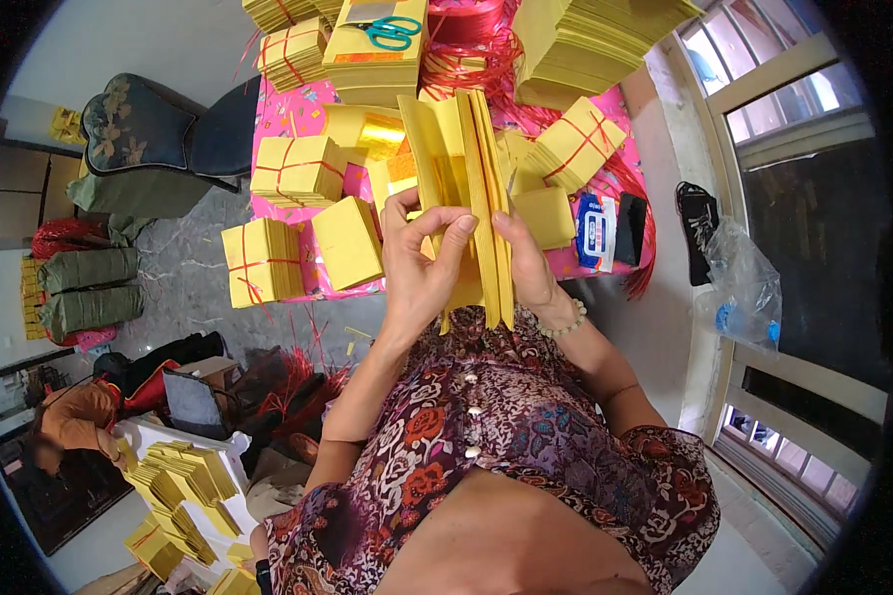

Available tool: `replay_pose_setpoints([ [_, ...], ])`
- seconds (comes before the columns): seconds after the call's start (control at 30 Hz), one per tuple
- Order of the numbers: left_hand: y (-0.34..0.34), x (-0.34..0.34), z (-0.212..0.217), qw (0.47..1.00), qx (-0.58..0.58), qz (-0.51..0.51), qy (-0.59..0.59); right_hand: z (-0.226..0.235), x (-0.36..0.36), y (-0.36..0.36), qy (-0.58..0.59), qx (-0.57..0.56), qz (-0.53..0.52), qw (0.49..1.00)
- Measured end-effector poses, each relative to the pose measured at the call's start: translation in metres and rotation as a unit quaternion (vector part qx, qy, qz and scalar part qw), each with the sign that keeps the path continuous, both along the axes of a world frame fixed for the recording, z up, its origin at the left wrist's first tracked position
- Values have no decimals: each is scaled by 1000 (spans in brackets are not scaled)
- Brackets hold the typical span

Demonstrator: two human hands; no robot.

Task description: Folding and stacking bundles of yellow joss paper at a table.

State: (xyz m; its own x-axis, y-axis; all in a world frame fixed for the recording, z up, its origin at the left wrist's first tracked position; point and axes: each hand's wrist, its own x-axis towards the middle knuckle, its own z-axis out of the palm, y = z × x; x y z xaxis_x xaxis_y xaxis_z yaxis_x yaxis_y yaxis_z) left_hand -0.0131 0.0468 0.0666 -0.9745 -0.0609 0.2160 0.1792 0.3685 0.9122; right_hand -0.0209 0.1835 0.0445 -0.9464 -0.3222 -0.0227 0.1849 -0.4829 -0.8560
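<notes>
**Yellow paper stack held on edge in both hands, above near edge of tabletop**

- A thick stack of yellow paper sheets [463, 188] is held upright, on edge, between the left hand [422, 260] and the right hand [528, 266]. It sits in the air over the near edge of the pink-covered tabletop [280, 111], not resting on it.
- Left grip: closed on the stack, thumb laid across the front, fingers curled round the side. Right grip: closed on the other side, fingers pressed flat on the sheets. Sheets are fanned slightly at the top, probably so the leaves can be separated or counted; edge-on hold keeps them squared.
- Tied square bundles of yellow paper with red string [298, 169] are spread across the tabletop; one untied yellow block [346, 241] lies at the near edge, just left of the hands.
- Teal-handled scissors [395, 32] are set on a tall yellow pile at the far edge, likely parked within reach for string cutting.
- A blue-and-white packet [593, 231] and a black flat object [630, 228] lie at the near right corner.
- More yellow stacks [184, 476] are seen on a white surface lower left, beside another person's hand [69, 421].
</notes>
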Motion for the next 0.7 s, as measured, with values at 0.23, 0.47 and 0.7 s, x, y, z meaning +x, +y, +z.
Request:
replay_pose_setpoints([
  [0.23,1,-1,-3,1000,18,2,-11,2,-1,0,-3,13,13,1000],
  [0.47,3,-1,-1,1000,-4,8,6,-1,1,0,-38,8,-10,999],
  [0.7,4,-2,2,1000,20,9,0,7,2,3,-85,-61,32,994],
])
